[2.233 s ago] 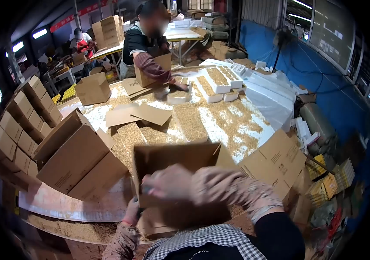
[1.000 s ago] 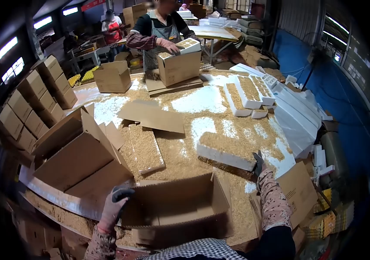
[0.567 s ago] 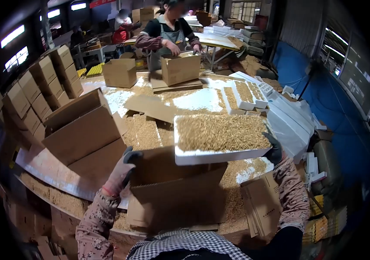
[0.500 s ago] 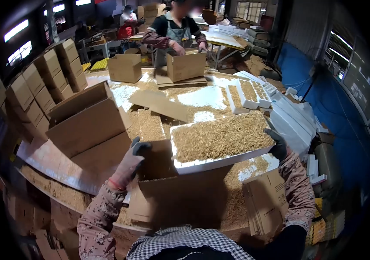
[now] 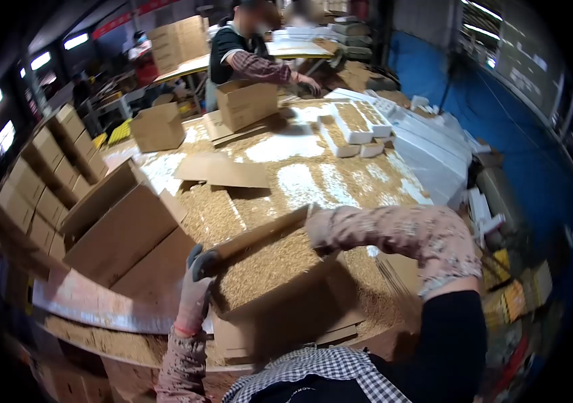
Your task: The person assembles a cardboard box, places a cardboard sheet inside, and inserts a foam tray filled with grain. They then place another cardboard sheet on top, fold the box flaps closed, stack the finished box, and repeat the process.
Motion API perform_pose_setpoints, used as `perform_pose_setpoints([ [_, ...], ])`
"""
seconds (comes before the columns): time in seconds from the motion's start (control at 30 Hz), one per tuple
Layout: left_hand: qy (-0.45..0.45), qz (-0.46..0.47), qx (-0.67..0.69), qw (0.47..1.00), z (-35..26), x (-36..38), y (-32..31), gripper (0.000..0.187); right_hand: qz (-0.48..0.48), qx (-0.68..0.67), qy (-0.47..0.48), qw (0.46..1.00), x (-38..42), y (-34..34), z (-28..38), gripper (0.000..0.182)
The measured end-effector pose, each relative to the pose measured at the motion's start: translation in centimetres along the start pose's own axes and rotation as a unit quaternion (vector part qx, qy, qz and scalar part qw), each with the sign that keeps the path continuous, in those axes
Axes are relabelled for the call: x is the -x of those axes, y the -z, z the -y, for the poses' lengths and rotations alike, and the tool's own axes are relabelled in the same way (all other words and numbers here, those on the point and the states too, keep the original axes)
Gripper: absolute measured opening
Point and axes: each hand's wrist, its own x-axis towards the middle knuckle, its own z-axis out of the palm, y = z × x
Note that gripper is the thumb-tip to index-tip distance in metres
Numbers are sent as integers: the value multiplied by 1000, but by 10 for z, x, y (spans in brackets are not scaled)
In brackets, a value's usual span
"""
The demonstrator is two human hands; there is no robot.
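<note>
An open cardboard box (image 5: pixel 269 299) stands before me, full nearly to the rim with loose husks (image 5: pixel 266 269). My left hand (image 5: pixel 196 285), in a grey-fingered glove, is closed on the box's left end. At the opposite end, my right hand (image 5: pixel 323 230) reaches over the rim, its fingers blurred and partly hidden. No white foam edge shows among the husks in the box. Just behind lies a husk-filled tray (image 5: pixel 209 211), with a loose cardboard piece (image 5: pixel 222 171) partly above it.
A larger open carton (image 5: pixel 122 225) tilts at the left, near stacked cartons (image 5: pixel 38 181). White foam trays (image 5: pixel 340 138) of husks sit at the back right. Across the table, a co-worker (image 5: pixel 239 60) stands behind another open box (image 5: pixel 246 107). Flat cardboard (image 5: pixel 400 275) lies at the right.
The husk-filled foam tray has left its place above the box, and husks now fill the box. My right hand has moved left to the box's end. The view has shifted to the right.
</note>
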Motion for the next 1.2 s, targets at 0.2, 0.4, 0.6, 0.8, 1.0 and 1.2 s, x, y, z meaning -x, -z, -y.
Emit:
perform_pose_setpoints([
  [0.2,44,-42,-141,988,-5,4,35,49,-84,139,49,985,37,59,120,36],
  [0.4,131,-141,-150,970,-7,18,63,50,-232,-68,64,968,-82,119,6,33],
  [0.6,163,-139,-259,942,-19,0,51,57,-373,-100,37,922,-328,157,-33,31],
  [0.8,238,-215,-133,938,-12,-9,46,60,-466,-131,280,829,-454,208,17,39],
  [1.0,266,-239,-81,931,-24,-13,38,61,-306,-343,178,870,-330,205,-22,49],
  [1.2,197,-187,-132,953,-10,1,54,49,-218,-521,136,814,-223,138,-143,62],
])
